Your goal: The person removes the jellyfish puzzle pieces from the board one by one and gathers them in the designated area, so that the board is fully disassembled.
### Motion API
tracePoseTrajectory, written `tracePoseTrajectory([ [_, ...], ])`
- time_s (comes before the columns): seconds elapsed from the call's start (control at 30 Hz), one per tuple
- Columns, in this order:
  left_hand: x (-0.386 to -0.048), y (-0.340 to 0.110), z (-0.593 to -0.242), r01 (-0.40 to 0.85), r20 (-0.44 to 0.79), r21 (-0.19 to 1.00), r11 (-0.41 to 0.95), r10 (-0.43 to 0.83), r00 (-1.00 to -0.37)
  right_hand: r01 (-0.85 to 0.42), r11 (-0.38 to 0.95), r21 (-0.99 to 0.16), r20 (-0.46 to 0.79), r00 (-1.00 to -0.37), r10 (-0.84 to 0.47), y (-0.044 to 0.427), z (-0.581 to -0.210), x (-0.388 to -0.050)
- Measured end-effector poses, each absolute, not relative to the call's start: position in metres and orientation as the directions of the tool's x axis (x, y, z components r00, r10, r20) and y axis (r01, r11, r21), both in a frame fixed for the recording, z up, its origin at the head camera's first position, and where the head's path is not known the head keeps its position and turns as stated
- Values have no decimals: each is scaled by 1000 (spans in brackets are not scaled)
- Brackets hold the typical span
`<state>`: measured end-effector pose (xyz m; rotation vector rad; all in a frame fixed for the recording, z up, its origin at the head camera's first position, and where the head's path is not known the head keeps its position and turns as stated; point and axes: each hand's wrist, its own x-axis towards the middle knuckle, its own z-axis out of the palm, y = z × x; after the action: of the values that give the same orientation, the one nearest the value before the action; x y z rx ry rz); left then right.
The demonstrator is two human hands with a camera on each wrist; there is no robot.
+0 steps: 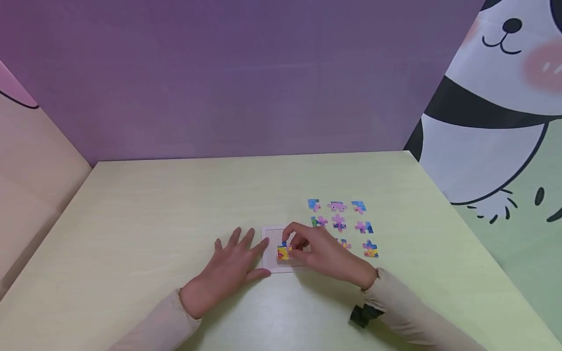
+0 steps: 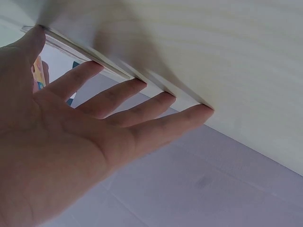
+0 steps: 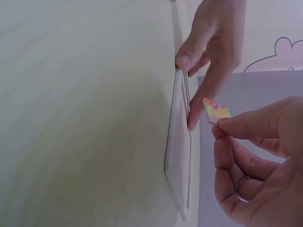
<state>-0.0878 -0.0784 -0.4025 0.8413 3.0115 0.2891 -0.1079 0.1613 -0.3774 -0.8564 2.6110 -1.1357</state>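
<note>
A puzzle piece (image 1: 283, 252), mostly yellow with a blue knob, is pinched between the thumb and fingers of my right hand (image 1: 322, 251). In the right wrist view the piece (image 3: 217, 111) is held just off the white puzzle frame (image 3: 177, 156). My left hand (image 1: 232, 265) lies spread on the table, its thumb and index finger touching the left edge of the frame (image 1: 270, 265). The left wrist view shows the fingers (image 2: 165, 123) straight, tips down at the table. Part of the frame is hidden under my right hand.
Several loose puzzle pieces lie in rows right of the frame, among them a pink one (image 1: 337, 206) and a yellow-and-blue one (image 1: 371, 249). My right hand partly covers the nearest row. A purple wall (image 1: 246, 87) stands behind the table (image 1: 175, 195). A black strap (image 1: 366, 314) is on the right sleeve.
</note>
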Motion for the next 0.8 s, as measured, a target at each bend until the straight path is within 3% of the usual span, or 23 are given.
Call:
tracePoseTrajectory([
  [0.47, -90, -79, -401, 508, 30, 205, 837, 513, -858, -488, 597, -636, 189, -849, -493, 198, -367, -120],
  [0.8, -91, -81, -398, 502, 38, 255, 827, 510, -860, -433, 644, -631, 119, -874, -471, 211, -376, -131],
])
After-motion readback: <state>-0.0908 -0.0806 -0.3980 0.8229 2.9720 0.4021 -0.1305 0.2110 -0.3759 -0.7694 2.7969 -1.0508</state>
